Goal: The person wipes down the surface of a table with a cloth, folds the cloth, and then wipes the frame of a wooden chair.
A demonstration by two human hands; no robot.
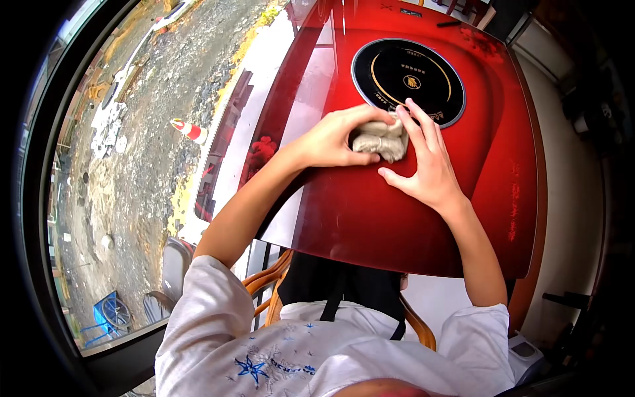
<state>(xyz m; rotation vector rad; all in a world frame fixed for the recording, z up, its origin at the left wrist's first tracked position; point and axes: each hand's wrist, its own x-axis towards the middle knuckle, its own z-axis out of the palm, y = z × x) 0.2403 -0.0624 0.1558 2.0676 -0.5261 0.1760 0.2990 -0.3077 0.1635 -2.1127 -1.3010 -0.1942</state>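
Note:
A folded greyish-beige cloth bundle (381,142) rests on the glossy red table (370,218), just in front of the round black cooktop plate (423,74). From the left, my left hand (340,137) grips the bundle, thumb at its near side and fingers over its far side. My right hand (430,155) is at the bundle's right side, fingers spread and pointing away from me, with the fingertips close to its upper right edge. Whether those fingertips touch the cloth is hard to tell.
The table's near edge lies in front of my lap, above a wooden chair (417,324). A window on the left shows gravel ground with a red and white cone (189,130) and a blue cart (111,314). A small dark object (448,24) lies at the table's far end.

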